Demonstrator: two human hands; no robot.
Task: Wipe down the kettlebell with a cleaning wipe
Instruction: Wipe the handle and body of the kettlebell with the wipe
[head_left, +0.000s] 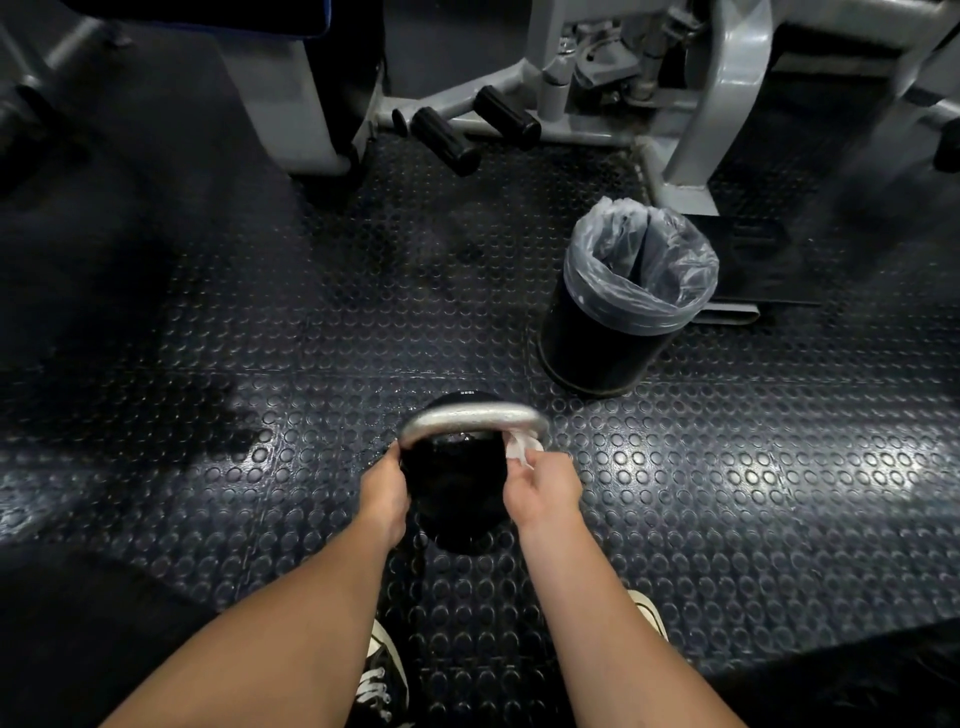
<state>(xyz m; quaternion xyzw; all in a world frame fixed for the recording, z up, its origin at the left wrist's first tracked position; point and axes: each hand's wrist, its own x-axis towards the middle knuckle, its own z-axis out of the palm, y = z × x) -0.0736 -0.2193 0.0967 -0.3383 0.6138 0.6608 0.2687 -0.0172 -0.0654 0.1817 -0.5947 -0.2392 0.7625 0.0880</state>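
Head view: the kettlebell (457, 483) stands on the floor (727, 493). Left hand (385, 491) grips its handle; right hand (543, 488) pinches the wipe (521, 448) there. Brace firmly, rub all round.

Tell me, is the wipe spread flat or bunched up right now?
Bunched. The wipe shows as a crumpled white wad pinched by the right hand against the kettlebell's handle.
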